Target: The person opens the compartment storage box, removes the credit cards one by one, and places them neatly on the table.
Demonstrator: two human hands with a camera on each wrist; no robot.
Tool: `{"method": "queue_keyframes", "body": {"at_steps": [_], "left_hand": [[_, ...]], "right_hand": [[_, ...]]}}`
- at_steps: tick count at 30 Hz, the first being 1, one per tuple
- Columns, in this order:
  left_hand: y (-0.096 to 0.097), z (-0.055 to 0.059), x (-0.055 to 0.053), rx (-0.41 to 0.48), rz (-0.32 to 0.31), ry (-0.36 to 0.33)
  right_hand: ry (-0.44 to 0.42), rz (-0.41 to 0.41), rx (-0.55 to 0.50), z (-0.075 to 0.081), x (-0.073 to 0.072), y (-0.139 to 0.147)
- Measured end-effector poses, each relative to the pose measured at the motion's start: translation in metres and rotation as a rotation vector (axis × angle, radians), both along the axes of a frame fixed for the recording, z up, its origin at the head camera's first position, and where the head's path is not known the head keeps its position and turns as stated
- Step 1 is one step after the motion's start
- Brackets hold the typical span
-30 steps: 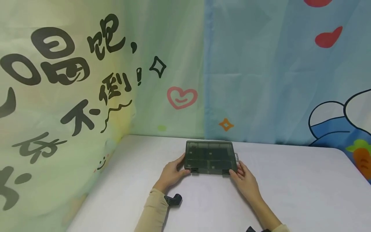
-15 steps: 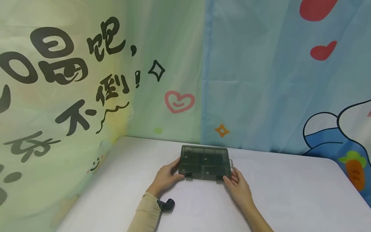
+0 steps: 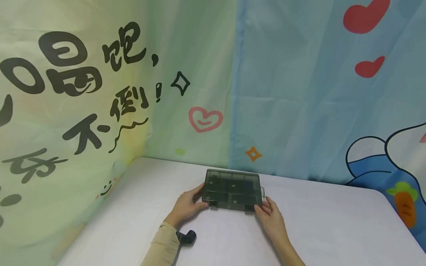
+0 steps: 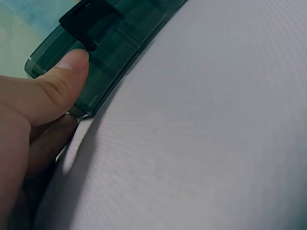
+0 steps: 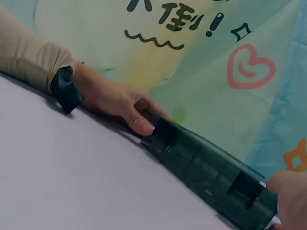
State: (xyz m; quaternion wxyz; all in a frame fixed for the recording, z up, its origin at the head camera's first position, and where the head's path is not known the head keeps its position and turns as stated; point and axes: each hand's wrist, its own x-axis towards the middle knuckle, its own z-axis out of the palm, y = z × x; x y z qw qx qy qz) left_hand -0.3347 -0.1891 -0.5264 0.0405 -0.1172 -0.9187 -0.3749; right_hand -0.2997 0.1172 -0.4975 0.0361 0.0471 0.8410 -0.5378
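A flat, see-through dark green plastic compartment box lies on the white table, with two latches on its near side. Dividers show through its lid, which is down. My left hand grips its left end, thumb on the front wall beside the left latch and the other fingers round the side. At the right front corner, my right hand holds the box with the thumb by the right latch and fingers along the right end. A pale hanging loop sticks out just above those fingers.
The white-covered table runs back to a printed cloth backdrop, and the box sits close to that far edge. A black wrist camera is strapped on the left wrist.
The head view has tilted up a little, so everything sits lower in it. Both hands keep their hold, and the box stays near the far edge, at most slightly further left.
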Motion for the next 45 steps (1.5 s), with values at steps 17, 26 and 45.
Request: {"method": "queue_keyframes", "body": {"at_steps": [17,26,45], "left_hand": [[-0.001,0.010,-0.009,-0.007,-0.059,0.028],[-0.001,0.005,-0.009,-0.029,-0.071,0.021],[-0.002,0.003,0.005,0.013,-0.027,0.050]], "right_hand": [[-0.205,-0.058,-0.230,0.013,-0.009,0.021],[-0.290,-0.022,-0.277,0.010,0.004,0.001],[-0.410,0.152,-0.305,0.022,0.010,-0.022]]}}
